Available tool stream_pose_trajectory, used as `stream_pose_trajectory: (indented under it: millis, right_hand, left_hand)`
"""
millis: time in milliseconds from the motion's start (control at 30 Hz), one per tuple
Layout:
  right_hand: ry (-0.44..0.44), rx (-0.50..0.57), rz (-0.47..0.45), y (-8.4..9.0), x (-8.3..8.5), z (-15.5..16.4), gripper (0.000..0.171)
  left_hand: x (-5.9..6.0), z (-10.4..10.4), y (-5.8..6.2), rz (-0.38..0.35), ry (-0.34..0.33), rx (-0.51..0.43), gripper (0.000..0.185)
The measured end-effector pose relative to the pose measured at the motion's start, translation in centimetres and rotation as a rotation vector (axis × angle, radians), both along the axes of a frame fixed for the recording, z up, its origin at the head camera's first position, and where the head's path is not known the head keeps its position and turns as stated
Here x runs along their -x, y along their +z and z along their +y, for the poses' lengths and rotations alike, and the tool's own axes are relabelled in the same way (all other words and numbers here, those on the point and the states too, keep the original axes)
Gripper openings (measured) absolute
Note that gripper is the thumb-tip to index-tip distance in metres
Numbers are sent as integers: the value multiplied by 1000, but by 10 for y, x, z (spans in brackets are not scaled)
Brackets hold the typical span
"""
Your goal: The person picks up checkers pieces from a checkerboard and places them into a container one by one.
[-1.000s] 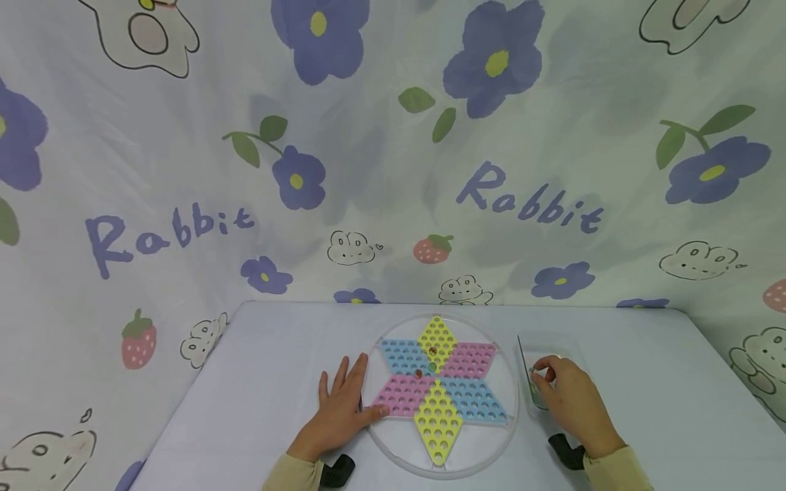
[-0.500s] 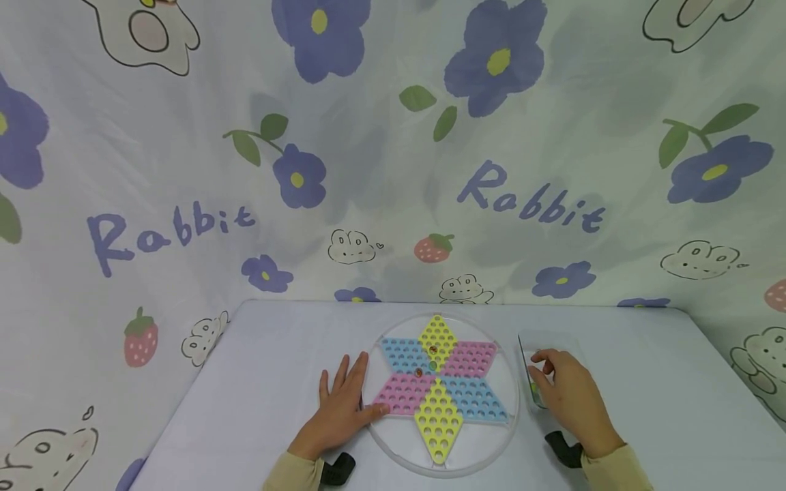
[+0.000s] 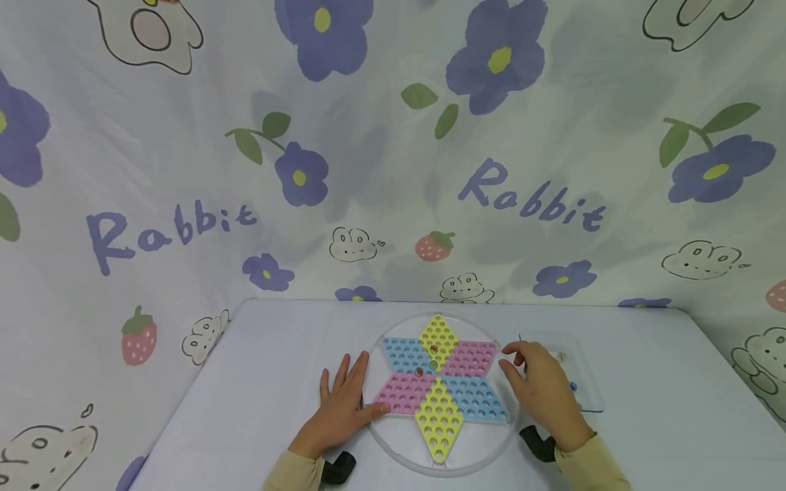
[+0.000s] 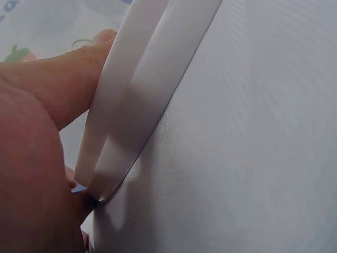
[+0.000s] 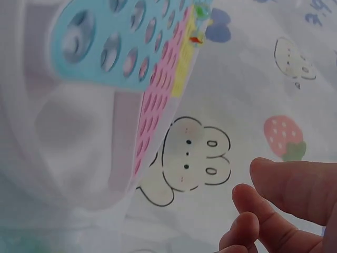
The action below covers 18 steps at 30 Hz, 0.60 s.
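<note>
A round white Chinese checkers board [image 3: 393,451] with a yellow, blue and pink star of holes lies on the table. Several marbles sit near its centre, among them a green one [image 3: 433,365] and a reddish one [image 3: 419,372]. My left hand [image 3: 338,416] rests at the board's left edge, fingers straight and spread, thumb over the rim [image 4: 121,95]. Beyond the board's right edge hovers my right hand [image 3: 543,389]. Its thumb [image 5: 295,187] and forefinger are bent towards each other; whether a marble is between their tips cannot be made out.
A clear plastic tray [image 3: 589,372] stands right of the board, partly behind my right hand. In it lie a blue marble [image 3: 573,387] and a pale one [image 3: 561,356]. Behind the white table [image 3: 295,341] hangs a printed cloth [image 3: 393,170].
My right hand has moved left from over the tray to the board's right edge, uncovering marbles in the tray. A small pale thing showed at its fingertips earlier. The left hand stays put.
</note>
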State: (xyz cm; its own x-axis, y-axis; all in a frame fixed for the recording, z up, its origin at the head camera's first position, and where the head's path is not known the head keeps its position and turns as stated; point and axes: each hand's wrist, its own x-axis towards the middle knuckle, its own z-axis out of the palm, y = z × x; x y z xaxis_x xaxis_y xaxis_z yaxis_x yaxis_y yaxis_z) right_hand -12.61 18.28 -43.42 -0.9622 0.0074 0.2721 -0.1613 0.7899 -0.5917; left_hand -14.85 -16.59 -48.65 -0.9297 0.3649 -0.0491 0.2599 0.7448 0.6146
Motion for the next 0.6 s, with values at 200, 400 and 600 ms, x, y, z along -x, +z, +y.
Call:
stream_pose_trajectory:
  millis: [200, 400, 600]
  right_hand:
    - [10, -15, 7, -3, 5, -15, 18]
    - [20, -13, -19, -4, 9, -26, 19]
    - [20, 1, -47, -4, 12, -35, 18]
  left_hand:
    - [0, 0, -2, 3, 0, 7, 101]
    - [0, 0, -1, 4, 6, 3, 102]
    - [0, 1, -1, 5, 8, 2, 102]
